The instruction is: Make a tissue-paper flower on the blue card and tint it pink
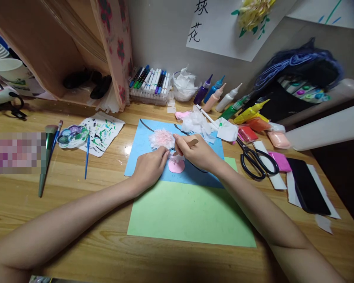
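A blue sheet of paper [141,153] lies on the wooden desk, partly over a green sheet [188,216]. On the blue sheet sits a fluffy pale pink tissue flower [161,138] and, below it, a flat pink clay patch [176,166]. My left hand [149,167] rests on the blue sheet with its fingers curled, fingertips pinching at the lower edge of the flower. My right hand [196,151] is closed round a small wooden stick [191,143], its tip pointing at the pink pieces between my hands.
Black scissors [255,159] lie right of the sheets, beside pink clay packs [279,161] and a black phone [308,188]. Paint bottles [221,98] and a marker box [150,84] line the wall. A palette [72,135], brushes [47,157] and white tissue scraps [199,124] lie nearby.
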A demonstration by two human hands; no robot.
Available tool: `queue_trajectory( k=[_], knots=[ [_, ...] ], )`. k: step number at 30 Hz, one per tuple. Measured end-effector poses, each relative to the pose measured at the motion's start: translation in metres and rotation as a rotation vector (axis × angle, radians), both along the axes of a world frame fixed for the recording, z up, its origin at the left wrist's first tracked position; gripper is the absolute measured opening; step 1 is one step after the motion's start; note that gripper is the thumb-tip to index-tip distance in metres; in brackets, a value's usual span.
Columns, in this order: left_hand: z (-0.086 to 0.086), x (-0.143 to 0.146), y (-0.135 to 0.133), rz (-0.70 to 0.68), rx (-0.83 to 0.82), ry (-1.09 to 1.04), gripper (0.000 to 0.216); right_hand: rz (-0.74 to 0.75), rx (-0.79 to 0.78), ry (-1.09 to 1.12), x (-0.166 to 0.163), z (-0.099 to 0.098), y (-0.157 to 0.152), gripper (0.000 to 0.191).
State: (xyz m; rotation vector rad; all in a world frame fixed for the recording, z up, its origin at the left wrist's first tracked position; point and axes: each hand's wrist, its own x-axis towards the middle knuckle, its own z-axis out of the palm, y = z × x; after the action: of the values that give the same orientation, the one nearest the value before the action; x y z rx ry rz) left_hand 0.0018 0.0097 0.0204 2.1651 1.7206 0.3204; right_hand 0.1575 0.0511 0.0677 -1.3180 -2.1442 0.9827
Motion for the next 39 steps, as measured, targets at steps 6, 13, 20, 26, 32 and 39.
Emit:
queue_trajectory(
  k=[6, 13, 20, 26, 32, 39],
  knots=[
    [0.001, -0.002, -0.002, -0.045, -0.017, -0.056, 0.033, -0.124, 0.055, 0.314, 0.019, 0.016, 0.012, 0.058],
    [0.002, -0.004, 0.0, -0.089, -0.067, -0.134, 0.033, -0.253, 0.259, 0.224, 0.071, -0.012, 0.017, 0.027],
    [0.002, -0.004, 0.0, -0.051, -0.1, -0.192, 0.027, -0.137, 0.539, -0.095, 0.094, -0.06, 0.013, 0.014],
    [0.001, -0.005, -0.001, -0.006, -0.054, -0.282, 0.026, -0.138, 0.623, -0.256, 0.095, -0.06, 0.012, 0.012],
    [-0.001, -0.01, -0.006, -0.076, 0.103, -0.347, 0.03, -0.123, 0.62, 0.199, 0.074, -0.053, -0.011, 0.01],
    [-0.005, -0.008, -0.009, -0.394, 0.196, -0.315, 0.027, 0.157, 0.448, 0.412, 0.044, -0.053, -0.041, 0.012]
  ],
)
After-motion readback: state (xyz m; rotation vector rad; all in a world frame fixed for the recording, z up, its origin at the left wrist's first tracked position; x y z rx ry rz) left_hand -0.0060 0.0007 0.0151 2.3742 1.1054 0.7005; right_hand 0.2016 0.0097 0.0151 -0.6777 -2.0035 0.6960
